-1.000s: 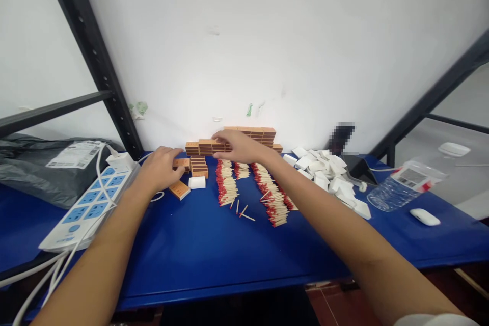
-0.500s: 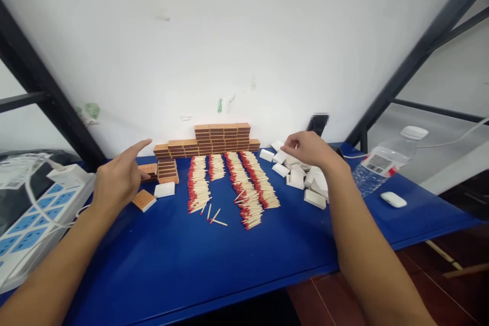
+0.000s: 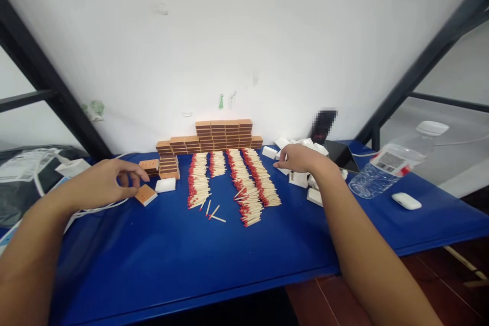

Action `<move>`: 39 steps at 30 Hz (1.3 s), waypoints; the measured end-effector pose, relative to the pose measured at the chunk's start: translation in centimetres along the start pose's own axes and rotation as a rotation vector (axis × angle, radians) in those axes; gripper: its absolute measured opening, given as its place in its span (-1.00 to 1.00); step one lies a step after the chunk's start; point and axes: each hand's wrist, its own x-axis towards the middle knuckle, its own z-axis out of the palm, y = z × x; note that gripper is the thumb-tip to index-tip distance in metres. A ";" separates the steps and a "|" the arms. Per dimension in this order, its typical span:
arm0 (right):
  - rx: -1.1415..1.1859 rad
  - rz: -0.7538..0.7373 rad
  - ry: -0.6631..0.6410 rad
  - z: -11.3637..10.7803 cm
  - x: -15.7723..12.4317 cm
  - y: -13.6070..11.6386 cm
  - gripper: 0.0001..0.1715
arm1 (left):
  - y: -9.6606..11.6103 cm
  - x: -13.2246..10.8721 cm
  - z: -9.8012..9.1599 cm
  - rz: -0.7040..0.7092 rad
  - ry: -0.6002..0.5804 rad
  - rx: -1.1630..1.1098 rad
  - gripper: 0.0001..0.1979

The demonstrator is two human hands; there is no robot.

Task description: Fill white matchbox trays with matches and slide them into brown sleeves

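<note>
My left hand [image 3: 112, 181] hovers at the left with fingers apart and curved. Its thumb is beside an orange matchbox [image 3: 146, 195] lying flat on the table; whether they touch I cannot tell. Close by lies a white inner tray [image 3: 165, 185], with more matchboxes [image 3: 168, 165] stacked behind. My right hand [image 3: 298, 157] reaches palm down over a heap of white matchbox trays [image 3: 299, 178], fingers bent and a little apart, nothing visibly held. Rows of red-headed matches [image 3: 198, 181] lie between the hands, and a few loose matches [image 3: 216, 218] are in front of them.
A wall of stacked matchboxes [image 3: 223, 135] stands against the white wall. To the right are a clear plastic bottle [image 3: 382, 168], a small white case [image 3: 406, 200] and a dark phone-like slab [image 3: 341, 155]. White cables [image 3: 101, 209] and a dark bag [image 3: 23, 183] are at the left.
My left hand has come down from its raised pose, toward the orange matchbox. My right hand has lowered slightly over the white trays. The view has shifted a little.
</note>
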 end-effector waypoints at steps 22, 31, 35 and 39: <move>0.362 -0.828 -0.068 2.1 -4.9 -10.3 -0.86 | 2.3 2.0 4.1 0.240 0.020 0.045 -0.58; 0.249 -0.881 -0.212 4.5 -6.8 -12.7 -0.83 | 2.5 2.1 5.1 0.299 -0.068 0.033 -0.66; 0.241 -0.890 -0.221 4.4 -6.9 -13.0 -0.87 | 2.6 1.8 4.5 0.303 -0.121 -0.052 -0.70; 0.235 -0.857 -0.172 4.4 -6.8 -13.1 -0.87 | 3.0 1.1 3.5 0.298 -0.144 -0.128 -0.68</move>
